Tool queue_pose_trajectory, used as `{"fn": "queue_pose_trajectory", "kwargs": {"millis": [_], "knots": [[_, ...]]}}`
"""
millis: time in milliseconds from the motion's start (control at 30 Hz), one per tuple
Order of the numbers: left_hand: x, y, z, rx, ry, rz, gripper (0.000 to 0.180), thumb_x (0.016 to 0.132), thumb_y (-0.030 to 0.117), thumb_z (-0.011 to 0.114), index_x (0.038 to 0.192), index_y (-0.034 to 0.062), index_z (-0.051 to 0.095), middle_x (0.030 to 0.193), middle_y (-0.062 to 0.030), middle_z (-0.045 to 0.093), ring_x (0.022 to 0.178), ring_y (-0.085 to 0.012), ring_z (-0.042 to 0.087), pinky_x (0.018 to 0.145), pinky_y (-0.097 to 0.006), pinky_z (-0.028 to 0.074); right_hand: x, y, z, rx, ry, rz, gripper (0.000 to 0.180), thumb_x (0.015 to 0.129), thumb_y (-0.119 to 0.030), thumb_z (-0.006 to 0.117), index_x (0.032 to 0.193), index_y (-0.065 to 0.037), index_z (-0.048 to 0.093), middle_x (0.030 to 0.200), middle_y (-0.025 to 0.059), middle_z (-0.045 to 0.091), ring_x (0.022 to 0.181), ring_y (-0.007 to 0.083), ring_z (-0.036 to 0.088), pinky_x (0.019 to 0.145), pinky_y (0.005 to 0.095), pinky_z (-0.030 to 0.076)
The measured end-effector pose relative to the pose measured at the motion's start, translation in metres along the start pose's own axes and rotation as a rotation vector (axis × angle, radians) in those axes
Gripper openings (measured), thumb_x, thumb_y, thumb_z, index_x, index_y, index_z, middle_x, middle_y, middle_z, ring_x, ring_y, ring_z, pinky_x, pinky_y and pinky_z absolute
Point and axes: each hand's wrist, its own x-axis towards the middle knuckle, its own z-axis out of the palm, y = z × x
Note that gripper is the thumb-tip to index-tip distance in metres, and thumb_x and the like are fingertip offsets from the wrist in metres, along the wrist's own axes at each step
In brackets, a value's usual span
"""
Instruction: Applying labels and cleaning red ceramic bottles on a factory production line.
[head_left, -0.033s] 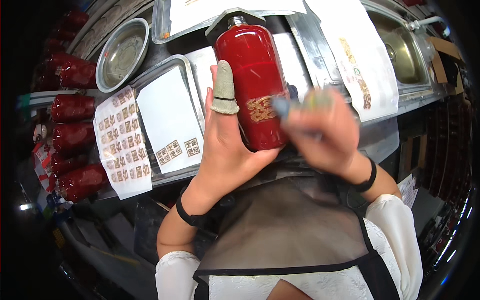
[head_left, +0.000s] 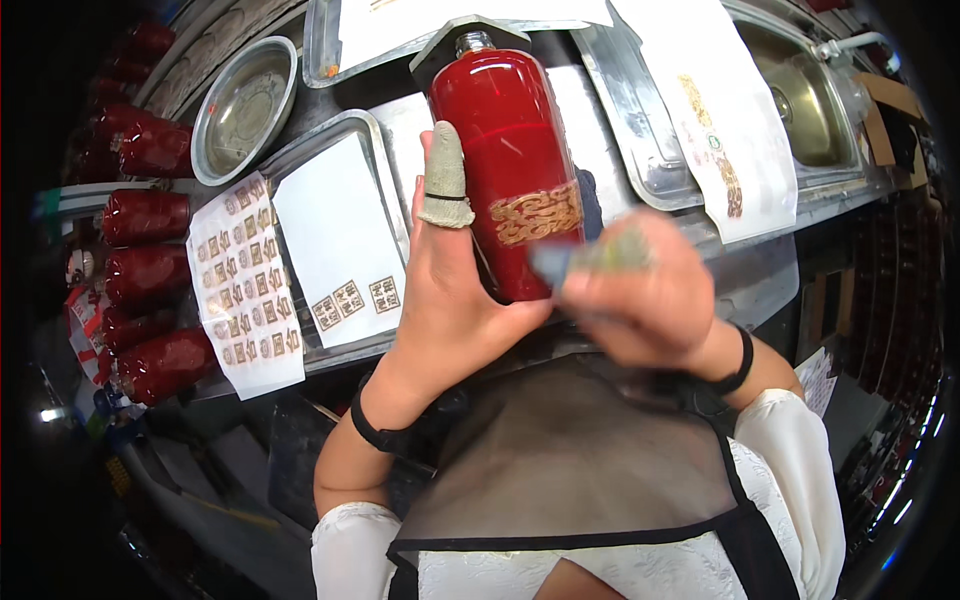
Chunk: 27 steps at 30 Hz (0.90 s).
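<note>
While the left hand [head_left: 450, 300] cradles it from below, a glossy red bottle [head_left: 505, 170] stands nearly upright at picture centre, neck toward twelve o'clock, its metal-coloured mouth [head_left: 474, 42] bare. Left fingers wrap round the bottle's lower body; the thumb, sheathed in a grey fabric cot [head_left: 443, 178], lies flat along the bottle's nine o'clock side. A gold ornamental band label [head_left: 535, 212] rings the bottle just below mid-height.

Right hand [head_left: 640, 295]: at four o'clock of the bottle, blurred, fingers bunched against the bottle's lower edge beside the gold band; whether they pinch anything I cannot tell. A black band [head_left: 742, 362] circles that wrist, another [head_left: 372, 428] the left.

Counter [head_left: 700, 290], metal-topped, items listed:
- Rectangular steel tray [head_left: 372, 130] at nine o'clock of the bottle, carrying a white backing sheet [head_left: 335, 230] with three gold square stickers at its near end.
- Sticker sheet [head_left: 245, 285] full of small gold squares, farther toward nine o'clock.
- Round steel bowl [head_left: 243, 105] at ten o'clock.
- Row of red bottles [head_left: 145, 275] lying on their sides along the nine o'clock edge.
- Long white strip [head_left: 715, 120] with gold printing, draped over a tray at two o'clock.
- Steel sink [head_left: 805, 95] at two o'clock, beyond the strip.
</note>
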Motion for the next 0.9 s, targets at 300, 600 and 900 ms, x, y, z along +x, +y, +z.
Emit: {"fn": "queue_pose_trajectory", "kwargs": {"millis": [300, 600, 900], "knots": [[0.006, -0.021, -0.009, -0.188, -0.075, 0.092, 0.125, 0.061, 0.008, 0.082, 0.157, 0.0049, 0.002, 0.146, -0.0236, 0.043, 0.130, -0.0343, 0.052, 0.108, -0.040, 0.043, -0.014, -0.004, 0.000, 0.111, -0.011, 0.256, 0.025, 0.071, 0.004, 0.077, 0.092, -0.003, 0.066, 0.076, 0.0081, 0.060, 0.066, 0.0244, 0.059, 0.059, 0.0324, 0.046], [0.006, 0.002, -0.006, 0.227, 0.039, 0.235, 0.121, 0.061, 0.024, 0.086, 0.156, 0.0019, 0.014, 0.160, -0.0307, 0.005, 0.149, -0.0488, 0.002, 0.115, -0.064, 0.004, -0.004, -0.005, -0.007, 0.103, 0.145, 0.772, 0.021, 0.078, -0.005, 0.076, 0.094, -0.002, 0.063, 0.086, 0.0067, 0.067, 0.080, 0.0169, 0.064, 0.069, 0.0311, 0.052], [-0.001, -0.003, -0.002, -0.201, -0.027, -0.039, 0.126, 0.064, 0.011, 0.090, 0.154, -0.0037, 0.003, 0.154, -0.0276, 0.030, 0.138, -0.0374, 0.042, 0.109, -0.038, 0.040, -0.036, 0.013, -0.027, 0.471, 0.448, 1.213, 0.014, 0.091, -0.007, 0.064, 0.102, 0.001, 0.062, 0.088, 0.0015, 0.065, 0.083, 0.0041, 0.059, 0.073, 0.0203, 0.049]]}}
